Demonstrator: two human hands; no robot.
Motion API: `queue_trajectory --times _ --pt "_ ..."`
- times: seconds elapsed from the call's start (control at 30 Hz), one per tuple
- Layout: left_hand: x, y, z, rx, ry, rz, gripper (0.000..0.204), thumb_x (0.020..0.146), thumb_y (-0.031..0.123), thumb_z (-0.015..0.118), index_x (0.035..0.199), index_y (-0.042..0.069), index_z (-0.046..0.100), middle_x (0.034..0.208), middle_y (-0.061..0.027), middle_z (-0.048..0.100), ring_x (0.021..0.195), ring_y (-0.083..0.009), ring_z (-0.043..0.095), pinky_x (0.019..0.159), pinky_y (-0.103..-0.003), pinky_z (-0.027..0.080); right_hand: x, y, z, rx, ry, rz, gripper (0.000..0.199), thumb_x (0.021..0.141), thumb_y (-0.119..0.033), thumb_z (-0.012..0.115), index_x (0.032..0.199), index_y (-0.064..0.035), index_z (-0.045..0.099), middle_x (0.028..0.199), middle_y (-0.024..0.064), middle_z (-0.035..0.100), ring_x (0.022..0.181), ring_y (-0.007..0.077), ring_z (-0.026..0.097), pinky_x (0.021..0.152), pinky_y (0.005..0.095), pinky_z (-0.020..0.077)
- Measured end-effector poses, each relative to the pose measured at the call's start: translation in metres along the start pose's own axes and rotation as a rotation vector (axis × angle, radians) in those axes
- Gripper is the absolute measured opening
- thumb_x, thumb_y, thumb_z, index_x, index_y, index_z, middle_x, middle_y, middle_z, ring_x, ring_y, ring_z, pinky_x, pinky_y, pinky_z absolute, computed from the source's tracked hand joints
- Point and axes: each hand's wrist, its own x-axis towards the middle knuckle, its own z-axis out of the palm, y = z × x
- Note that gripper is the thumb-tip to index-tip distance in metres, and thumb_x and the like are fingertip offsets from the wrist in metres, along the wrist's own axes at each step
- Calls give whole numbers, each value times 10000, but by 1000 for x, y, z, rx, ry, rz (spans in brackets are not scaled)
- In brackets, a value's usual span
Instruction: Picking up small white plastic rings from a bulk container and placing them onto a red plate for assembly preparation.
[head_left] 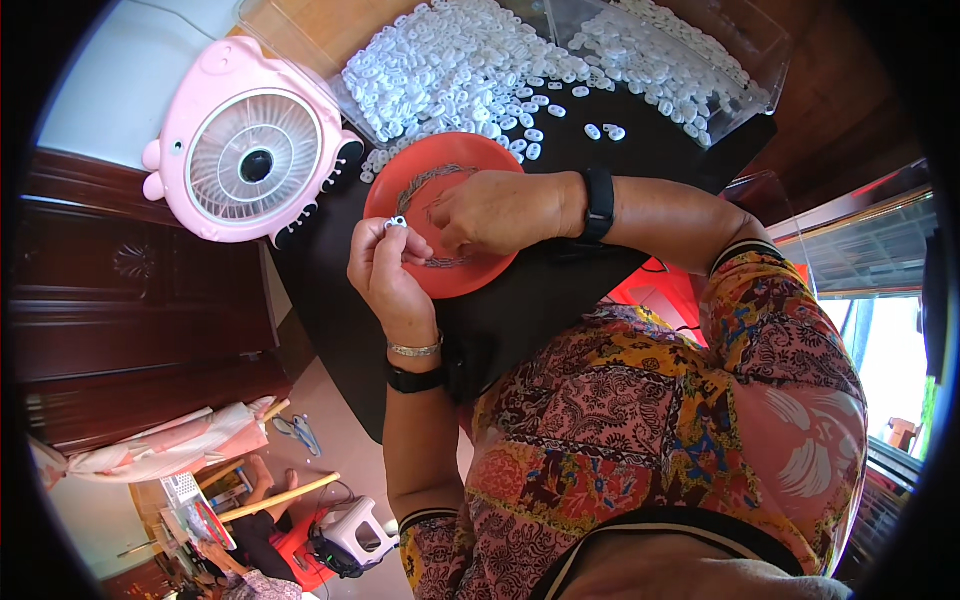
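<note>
Between the thumb and fingertips of my left hand [385,275] is a small white oval plastic piece with two holes [396,222]. That hand is at the left edge of a round red-orange plate [485,150]. My right hand [500,210] reaches over the plate from the right, fingers curled down and closed together. Whatever its fingertips pinch, if anything, is hidden. Thin grey strands, perhaps wire or small metal parts, form a ring [420,185] on the plate under both hands; they are too small to make out.
Piles of similar white pieces [450,65] fill a clear tray beyond the plate, with several loose on the black tabletop [630,165]. A second heap [670,70] is at the far right. Left of the plate stands a pink fan [257,165]. Another person [260,520] sits at lower left.
</note>
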Motion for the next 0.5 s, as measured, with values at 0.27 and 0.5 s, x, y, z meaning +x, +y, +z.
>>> queue_trajectory --times 0.27,0.5 --pt "0 -1 1 8 -13 -7 92 836 63 496 753 25 511 627 -43 546 549 -105 498 525 -218 380 -1 -7 7 -159 82 -59 161 800 -121 522 871 -19 624 853 111 590 860 277 602 694 386 500" --pt "-1 -3 1 20 -19 -7 97 841 66 499 756 27 521 627 -44 555 549 -108 512 522 -216 384 1 -8 8 -60 -13 100 160 779 -129 546 857 -4 610 841 151 617 794 323 618 685 422 492"
